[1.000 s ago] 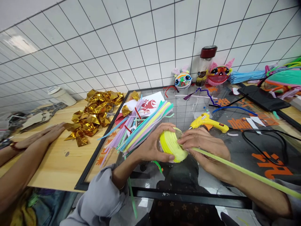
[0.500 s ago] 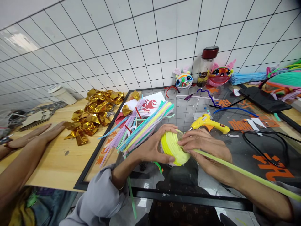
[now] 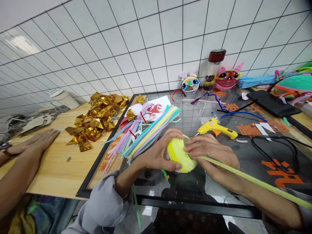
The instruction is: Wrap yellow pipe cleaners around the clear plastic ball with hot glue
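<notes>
Between my hands is a round form wound with yellow pipe cleaner (image 3: 179, 152), tilted above the dark glossy board. My left hand (image 3: 163, 151) grips its left side, thumb below and fingers over the top. With fingers pinched together at its right side, my right hand (image 3: 212, 151) presses a pale yellow pipe cleaner (image 3: 243, 175) against the form; the loose length trails over my right forearm. Just beyond my right hand lies a yellow glue gun (image 3: 214, 127). A bundle of coloured pipe cleaners (image 3: 153, 133) rests left of my left hand.
Folded gold paper (image 3: 97, 120) is heaped at left, near another person's hands (image 3: 36, 143). At the back stand two decorated animal faces (image 3: 190, 84) and a lidded bottle (image 3: 213, 70). A black phone (image 3: 274, 103) and a looped black cable (image 3: 275, 159) lie at right.
My hands and the yellow form stay almost in place. The other person's hands at left have shifted slightly to the left, away from the gold paper.
</notes>
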Motion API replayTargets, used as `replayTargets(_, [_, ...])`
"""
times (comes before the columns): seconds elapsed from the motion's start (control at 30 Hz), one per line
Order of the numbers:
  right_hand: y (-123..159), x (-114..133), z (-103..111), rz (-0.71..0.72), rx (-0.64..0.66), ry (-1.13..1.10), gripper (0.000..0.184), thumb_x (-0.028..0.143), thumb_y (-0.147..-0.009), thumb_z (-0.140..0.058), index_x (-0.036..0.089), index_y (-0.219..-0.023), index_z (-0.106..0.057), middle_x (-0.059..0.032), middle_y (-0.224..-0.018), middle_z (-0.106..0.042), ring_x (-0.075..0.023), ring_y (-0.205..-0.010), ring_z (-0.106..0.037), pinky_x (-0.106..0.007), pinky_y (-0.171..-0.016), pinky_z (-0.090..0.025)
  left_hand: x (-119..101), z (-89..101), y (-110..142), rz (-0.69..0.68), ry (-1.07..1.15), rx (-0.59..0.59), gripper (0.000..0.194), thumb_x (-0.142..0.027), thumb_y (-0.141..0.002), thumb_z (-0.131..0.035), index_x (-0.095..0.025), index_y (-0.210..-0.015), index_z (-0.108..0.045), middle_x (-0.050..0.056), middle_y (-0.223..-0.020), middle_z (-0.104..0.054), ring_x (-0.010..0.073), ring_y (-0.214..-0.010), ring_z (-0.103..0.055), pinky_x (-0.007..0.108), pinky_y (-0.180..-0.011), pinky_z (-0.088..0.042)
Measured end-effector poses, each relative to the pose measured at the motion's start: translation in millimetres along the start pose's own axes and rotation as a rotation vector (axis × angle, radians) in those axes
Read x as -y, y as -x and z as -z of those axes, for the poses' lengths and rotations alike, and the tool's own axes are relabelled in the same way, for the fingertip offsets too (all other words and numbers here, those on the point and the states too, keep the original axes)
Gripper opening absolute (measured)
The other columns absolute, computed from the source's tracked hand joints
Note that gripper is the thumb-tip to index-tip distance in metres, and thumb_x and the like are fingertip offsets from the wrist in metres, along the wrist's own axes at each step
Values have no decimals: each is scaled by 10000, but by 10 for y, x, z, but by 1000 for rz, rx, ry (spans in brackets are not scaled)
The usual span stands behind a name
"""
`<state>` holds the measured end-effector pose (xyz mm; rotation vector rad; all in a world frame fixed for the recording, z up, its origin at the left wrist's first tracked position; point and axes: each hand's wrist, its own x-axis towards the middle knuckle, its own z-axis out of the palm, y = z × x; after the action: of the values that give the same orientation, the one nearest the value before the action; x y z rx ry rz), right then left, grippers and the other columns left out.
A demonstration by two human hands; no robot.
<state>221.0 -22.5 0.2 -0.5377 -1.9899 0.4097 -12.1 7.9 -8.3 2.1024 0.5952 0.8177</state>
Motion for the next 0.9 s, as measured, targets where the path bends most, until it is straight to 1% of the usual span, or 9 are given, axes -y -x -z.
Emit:
replayTargets(0.23, [-30,22,5,5,-9,26,200,42,-904,-611,215,-980,-678,-22,-963,-792,-181,-1005,-718,-346,-936,-518,8,-3,5,-38,-3,2,656,-457,-772,-798,-269,-1305,-464,109,-1347,-461,314,-1348,-443,545,-1180,-353])
replayTargets(0.37, [-44,24,5,6,-16,28,213,46,-907,-606,232,-975,-683,-26,-953,-796,-195,-984,-725,-360,-909,-536,24,-10,4,-53,-12,-15,637,-463,-769,-802,-275,-1288,-484,107,-1350,-480,321,-1349,-447,550,-1172,-357])
replayTargets(0.53, [-44,15,6,0,-17,27,210,59,-910,-605,239,-976,-689,-20,-947,-794,-185,-989,-728,-352,-924,-545,20,-7,-1,-60,-8,-29,590,-458,-779,-793,-278,-1267,-515,104,-1357,-486,317,-1349,-458,542,-1156,-375])
replayTargets(0.73, [-31,-2,6,12,-32,16,178,123,-891,-653,255,-1007,-681,-40,-952,-790,-213,-974,-735,-377,-891,-561,12,8,1,-57,-17,-39,556,-439,-794,-785,-290,-1264,-528,106,-1362,-503,328,-1351,-470,549,-1140,-387])
replayTargets(0.9, [-38,23,21,1,-19,15,208,118,-875,-643,240,-1040,-675,-51,-965,-789,-221,-1000,-728,-394,-918,-551,12,19,8,-80,1,-31,530,-413,-819,-771,-299,-1278,-532,100,-1380,-498,315,-1377,-453,536,-1148,-385])
